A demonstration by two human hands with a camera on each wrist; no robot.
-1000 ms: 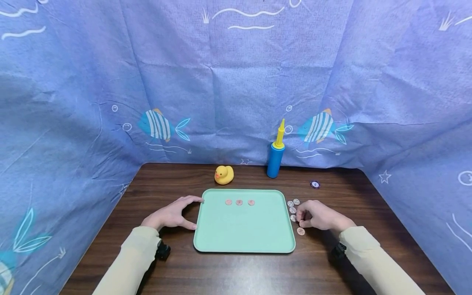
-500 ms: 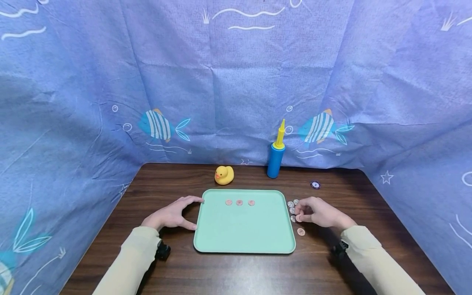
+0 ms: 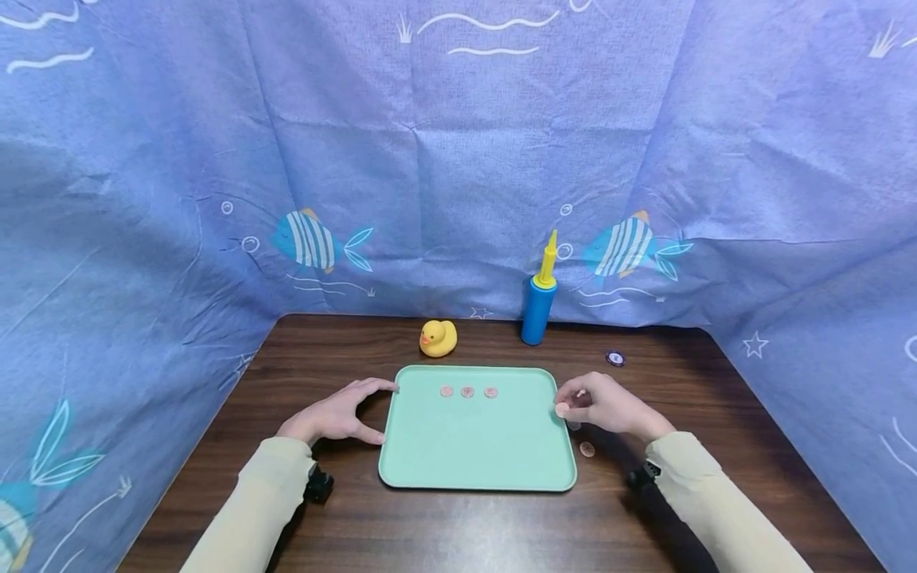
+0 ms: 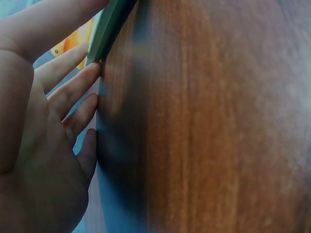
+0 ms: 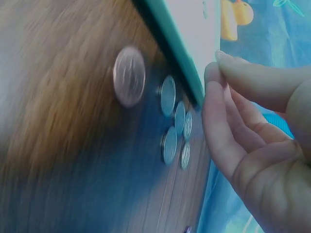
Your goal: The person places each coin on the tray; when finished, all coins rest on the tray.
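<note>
A mint-green tray lies on the wooden table, with three copper-coloured coins in a row near its far edge. My right hand pinches another copper-coloured coin between thumb and fingers, over the tray's right rim. Below that hand one more copper-coloured coin lies on the table. Several silver-coloured coins sit beside the tray in the right wrist view; the hand covers most of them in the head view. At the tray's left rim, my left hand rests with thumb and fingers spread.
A yellow rubber duck stands behind the tray. To its right is a blue hand pump with a yellow nozzle. A dark poker chip lies at the back right. A blue fish-patterned cloth hangs around the table's back and sides.
My right hand has lifted a copper-coloured coin from the table among the loose coins and moved left to the tray's right rim. The left hand stays where it was.
</note>
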